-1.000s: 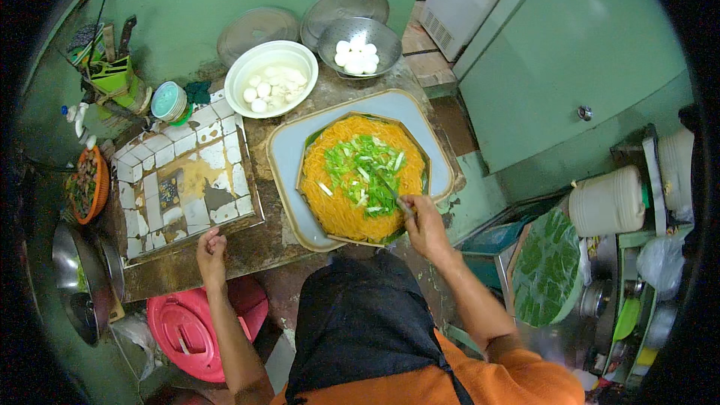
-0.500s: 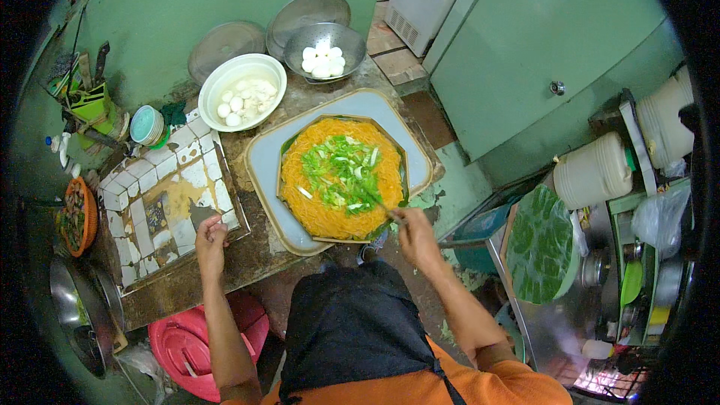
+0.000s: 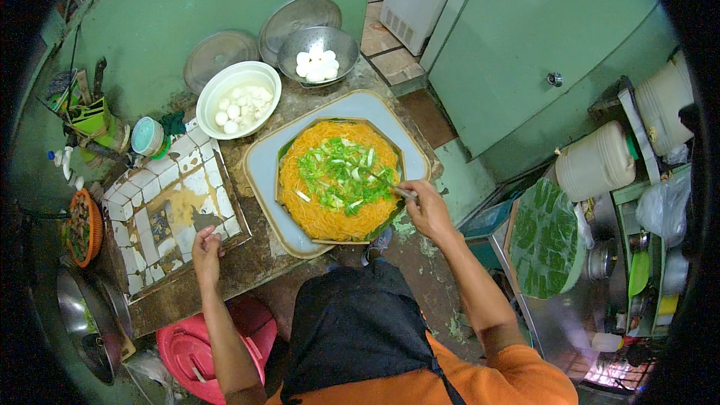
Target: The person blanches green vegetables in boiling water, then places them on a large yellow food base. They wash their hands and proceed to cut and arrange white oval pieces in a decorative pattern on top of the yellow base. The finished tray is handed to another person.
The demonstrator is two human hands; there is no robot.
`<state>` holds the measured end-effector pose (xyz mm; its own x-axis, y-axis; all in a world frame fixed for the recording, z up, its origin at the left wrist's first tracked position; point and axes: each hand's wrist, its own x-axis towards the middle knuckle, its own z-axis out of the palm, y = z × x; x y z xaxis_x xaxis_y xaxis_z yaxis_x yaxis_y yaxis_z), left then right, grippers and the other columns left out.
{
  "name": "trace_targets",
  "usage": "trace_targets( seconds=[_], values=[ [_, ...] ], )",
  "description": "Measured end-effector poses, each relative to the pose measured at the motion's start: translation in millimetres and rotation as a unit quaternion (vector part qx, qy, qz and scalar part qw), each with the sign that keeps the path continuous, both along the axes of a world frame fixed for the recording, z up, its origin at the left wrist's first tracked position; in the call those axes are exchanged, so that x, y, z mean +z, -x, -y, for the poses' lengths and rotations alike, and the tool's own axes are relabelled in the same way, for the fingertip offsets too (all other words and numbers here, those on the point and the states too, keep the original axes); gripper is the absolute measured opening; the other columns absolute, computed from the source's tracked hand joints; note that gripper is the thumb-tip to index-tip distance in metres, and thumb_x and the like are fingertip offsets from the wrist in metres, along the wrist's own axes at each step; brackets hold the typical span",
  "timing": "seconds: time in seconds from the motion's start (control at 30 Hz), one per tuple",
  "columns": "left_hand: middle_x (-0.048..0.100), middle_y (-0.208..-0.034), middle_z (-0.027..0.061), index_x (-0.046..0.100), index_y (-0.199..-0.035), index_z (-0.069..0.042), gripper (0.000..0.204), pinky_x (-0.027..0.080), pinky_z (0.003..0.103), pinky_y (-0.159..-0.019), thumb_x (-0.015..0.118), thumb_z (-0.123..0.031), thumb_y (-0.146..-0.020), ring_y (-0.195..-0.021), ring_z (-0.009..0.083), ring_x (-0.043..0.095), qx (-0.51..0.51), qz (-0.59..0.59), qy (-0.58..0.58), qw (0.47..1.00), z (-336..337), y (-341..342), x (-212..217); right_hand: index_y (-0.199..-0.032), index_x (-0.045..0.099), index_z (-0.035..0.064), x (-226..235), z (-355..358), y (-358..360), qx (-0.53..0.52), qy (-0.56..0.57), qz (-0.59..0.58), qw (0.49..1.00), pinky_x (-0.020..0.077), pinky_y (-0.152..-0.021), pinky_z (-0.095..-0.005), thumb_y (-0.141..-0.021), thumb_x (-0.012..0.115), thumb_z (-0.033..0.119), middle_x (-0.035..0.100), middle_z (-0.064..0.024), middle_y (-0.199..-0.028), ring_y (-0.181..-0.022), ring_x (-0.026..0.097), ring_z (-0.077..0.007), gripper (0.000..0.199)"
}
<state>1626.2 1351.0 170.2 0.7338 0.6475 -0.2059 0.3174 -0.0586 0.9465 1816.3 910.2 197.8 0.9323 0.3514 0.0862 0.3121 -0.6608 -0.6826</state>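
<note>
Right hand (image 3: 429,210) is clamped on the handle of a slim utensil (image 3: 406,193), its far end at the chopped greens (image 3: 337,172) — a side-on grip that presumably leaves the dish uncovered. The orange noodles (image 3: 319,217) sit in an octagonal holder (image 3: 341,242) on a grey-blue tray (image 3: 262,171), whose wide margin likely catches spills. Left hand (image 3: 207,255) is loosely curled near the tiled basin (image 3: 196,182); whether it holds anything cannot be told.

The bare left hand (image 3: 206,256) hovers at left, fingers (image 3: 209,239) loosely curled; the bare right hand (image 3: 428,212), slightly farther, grips, its forearm (image 3: 475,281) slanting far-leftward.
</note>
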Motion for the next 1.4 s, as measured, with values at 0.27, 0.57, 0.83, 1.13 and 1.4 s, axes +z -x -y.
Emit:
trace_targets(
  seconds=[0.27,0.57,0.83,1.13,1.4],
  values=[
    [0.056,-0.084,-0.0009,0.058,-0.111,-0.005,0.025,0.043,0.023,-0.060,0.061,-0.017,-0.089,-0.070,0.0069,0.049,0.015,0.017,-0.011,1.000,4,-6,17,-0.109,0.060,0.0056,-4,-22,-47,0.072,0.015,0.022,0.997,0.0469,-0.086,-0.0417,-0.079,0.052,0.006,0.059,-0.0171,-0.105,-0.100,0.058,-0.0344,0.031],
    [0.056,-0.083,-0.0016,0.059,-0.111,-0.005,0.026,0.044,0.023,-0.061,0.061,-0.019,-0.089,-0.072,0.0072,0.050,0.022,-0.012,0.026,0.999,8,-2,10,-0.106,0.060,0.0090,-15,-44,-70,0.110,0.099,0.037,0.988,0.0479,-0.083,-0.0439,-0.079,0.054,0.009,0.059,-0.0150,-0.101,-0.098,0.057,-0.0351,0.028],
    [0.057,-0.084,-0.0013,0.058,-0.112,-0.004,0.025,0.044,0.022,-0.060,0.060,-0.015,-0.090,-0.068,0.0063,0.050,0.019,0.018,0.040,0.999,24,10,4,-0.107,0.058,0.0020,-8,-46,17,0.061,0.005,0.062,0.996,0.0461,-0.081,-0.0437,-0.082,0.053,0.001,0.056,-0.0205,-0.099,-0.094,0.056,-0.0387,0.026],
    [0.057,-0.084,-0.0008,0.059,-0.111,-0.004,0.025,0.044,0.022,-0.061,0.060,-0.016,-0.089,-0.068,0.0067,0.050,-0.019,0.005,0.048,0.999,32,0,-3,-0.111,0.058,0.0036,-11,-60,81,0.129,-0.027,-0.019,0.991,0.0464,-0.081,-0.0414,-0.084,0.052,-0.002,0.055,-0.0177,-0.099,-0.095,0.056,-0.0359,0.028],
    [0.057,-0.082,-0.0013,0.059,-0.111,-0.004,0.024,0.043,0.022,-0.060,0.060,-0.015,-0.090,-0.066,0.0069,0.050,-0.014,-0.016,0.051,0.998,35,-2,3,-0.111,0.058,0.0068,-1,4,63,0.011,0.017,-0.001,1.000,0.0473,-0.080,-0.0411,-0.081,0.052,-0.002,0.054,-0.0164,-0.097,-0.090,0.057,-0.0346,0.032]
  ],
)
